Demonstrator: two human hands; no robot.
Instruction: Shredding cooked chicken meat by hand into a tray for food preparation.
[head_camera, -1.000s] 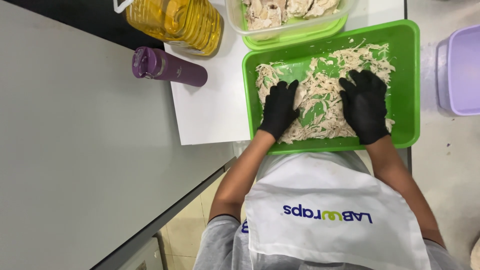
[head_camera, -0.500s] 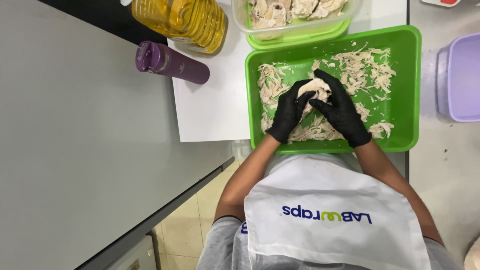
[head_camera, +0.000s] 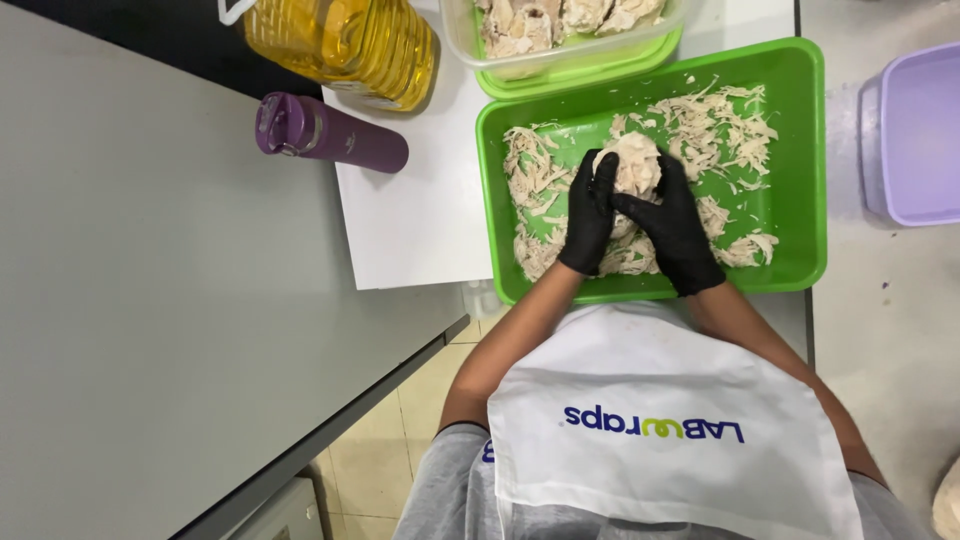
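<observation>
A green tray (head_camera: 805, 160) holds shredded pale chicken meat (head_camera: 725, 125) scattered over its floor. Both my hands wear black gloves and meet over the tray's middle. My left hand (head_camera: 590, 215) and my right hand (head_camera: 675, 225) together grip one whole piece of cooked chicken (head_camera: 632, 165), fingers pressed into it from either side. More shreds lie under and around my hands.
A clear tub of chicken pieces (head_camera: 560, 35) with a green base stands behind the tray. A purple bottle (head_camera: 330, 135) lies on a white board (head_camera: 420, 220), beside a jug of yellow oil (head_camera: 345, 40). A lilac container (head_camera: 915, 135) sits at the right. A grey tabletop (head_camera: 150, 300) spreads left.
My hands went from lying flat and apart on the shreds to coming together and lifting a chicken piece, which they now hold higher in the tray.
</observation>
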